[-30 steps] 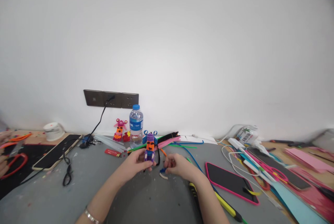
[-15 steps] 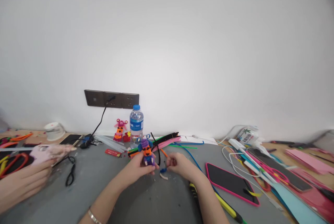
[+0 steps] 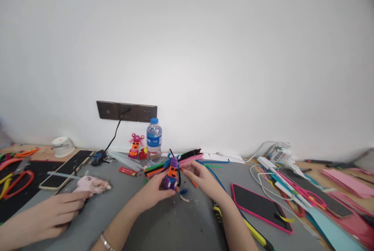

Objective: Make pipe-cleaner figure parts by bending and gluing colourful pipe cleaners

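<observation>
My left hand [image 3: 156,190] is closed around the lower part of a small orange and purple pipe-cleaner doll [image 3: 173,171], which stands upright with blue loops at its top. My right hand [image 3: 200,177] is beside the doll's head, its fingers bent and apart; whether a fingertip touches the doll I cannot tell. Just below lie a small blue piece [image 3: 183,191] and a pale curved scrap [image 3: 184,198]. Behind the doll is a bundle of coloured pipe cleaners [image 3: 191,157], partly covered by my right hand.
At left, another person's hand [image 3: 58,208] grips a pink glue gun [image 3: 87,184]. A water bottle [image 3: 154,142] and a second doll [image 3: 134,147] stand near the wall. To the right are a pink-cased phone [image 3: 261,206], a yellow-black cutter [image 3: 257,233] and pink scissors [image 3: 309,196].
My right hand has risen from the mat to the doll's side, with its fingers more spread. The doll has turned and shifted slightly right. The other person's glue gun has moved right and lower.
</observation>
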{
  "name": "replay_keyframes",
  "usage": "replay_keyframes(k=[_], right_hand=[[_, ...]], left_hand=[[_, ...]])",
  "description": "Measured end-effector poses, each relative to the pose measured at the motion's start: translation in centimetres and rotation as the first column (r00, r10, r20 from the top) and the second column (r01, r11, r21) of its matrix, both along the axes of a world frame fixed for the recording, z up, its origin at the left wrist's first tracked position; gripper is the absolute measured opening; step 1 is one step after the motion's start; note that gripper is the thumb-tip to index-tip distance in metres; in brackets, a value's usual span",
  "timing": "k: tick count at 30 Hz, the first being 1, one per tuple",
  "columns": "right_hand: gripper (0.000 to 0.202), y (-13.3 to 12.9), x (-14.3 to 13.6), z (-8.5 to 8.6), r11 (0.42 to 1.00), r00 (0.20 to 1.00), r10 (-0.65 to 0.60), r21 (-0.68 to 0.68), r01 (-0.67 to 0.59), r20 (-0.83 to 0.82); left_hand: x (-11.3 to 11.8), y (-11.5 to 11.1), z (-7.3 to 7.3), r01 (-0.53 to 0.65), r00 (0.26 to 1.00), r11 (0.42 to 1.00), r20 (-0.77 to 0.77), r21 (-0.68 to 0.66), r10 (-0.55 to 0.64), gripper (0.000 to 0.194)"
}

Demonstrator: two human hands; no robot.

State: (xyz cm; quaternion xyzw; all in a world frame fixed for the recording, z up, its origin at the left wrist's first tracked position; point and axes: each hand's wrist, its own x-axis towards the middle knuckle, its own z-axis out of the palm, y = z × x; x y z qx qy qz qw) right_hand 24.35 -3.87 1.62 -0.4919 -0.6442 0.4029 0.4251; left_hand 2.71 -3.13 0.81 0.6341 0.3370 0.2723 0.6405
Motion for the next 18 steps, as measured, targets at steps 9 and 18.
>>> replay_keyframes(k=[9,18], right_hand=[[0.041,-0.2,-1.9,0.7,0.995,0.906,0.056,-0.050,-0.084,-0.419],[0.022,-1.1,-3.1,2.6,0.804,0.861,-0.475,0.307,0.509,-0.182]], left_hand=[[0.4,-0.5,0.7,0.064,0.995,0.994,0.077,-0.088,-0.057,0.059],[1.0,0.2,0.1,-0.155,0.975,0.982,0.145,-0.104,0.169,0.035]])
